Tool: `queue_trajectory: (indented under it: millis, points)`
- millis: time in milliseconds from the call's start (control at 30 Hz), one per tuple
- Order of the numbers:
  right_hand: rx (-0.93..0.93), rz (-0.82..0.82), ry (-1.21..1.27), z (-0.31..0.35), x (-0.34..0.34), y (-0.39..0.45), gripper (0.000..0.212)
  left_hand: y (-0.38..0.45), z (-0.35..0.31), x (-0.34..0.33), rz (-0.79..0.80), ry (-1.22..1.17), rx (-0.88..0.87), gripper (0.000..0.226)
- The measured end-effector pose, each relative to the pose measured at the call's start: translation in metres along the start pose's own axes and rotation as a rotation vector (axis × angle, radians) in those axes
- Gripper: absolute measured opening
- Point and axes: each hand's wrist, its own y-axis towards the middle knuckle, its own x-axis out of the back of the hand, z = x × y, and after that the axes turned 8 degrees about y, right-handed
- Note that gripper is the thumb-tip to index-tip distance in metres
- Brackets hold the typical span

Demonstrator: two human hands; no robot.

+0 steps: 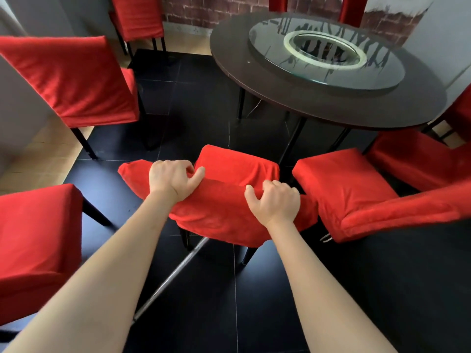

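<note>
The red chair cover (229, 215) drapes the chair facing the round table (254, 80). There is open dark floor (204, 289) towards the left chair (33, 238), while the right chair (344, 189) stands just beside it. With both arms outstretched, the left hand (170, 179) and right hand (275, 200) clutch bunched cover along the backrest's top edge.

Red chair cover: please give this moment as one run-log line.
left hand: grips red chair cover | right hand: grips same cover | cover: over chair backrest | nearby: round table, metal pole on floor
</note>
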Motion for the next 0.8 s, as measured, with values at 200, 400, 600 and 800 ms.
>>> queue_trajectory:
  millis: [200,400,600,800]
  points:
    - [0.035,-0.057,0.021,-0.017,-0.007,0.034,0.061,0.028,-0.014,-0.009,0.029,0.014,0.025,0.054]
    - [0.018,-0.05,0.029,-0.016,-0.013,0.045,0.059,0.04,-0.012,-0.011,0.004,-0.003,0.03,0.068]
    - [-0.022,0.013,-0.013,-0.014,-0.014,0.046,0.064,0.041,-0.012,-0.01,0.043,-0.023,0.005,0.071]
    - [-0.044,0.008,-0.022,-0.012,-0.013,0.047,0.065,0.044,-0.011,-0.012,0.085,0.003,-0.027,0.064]
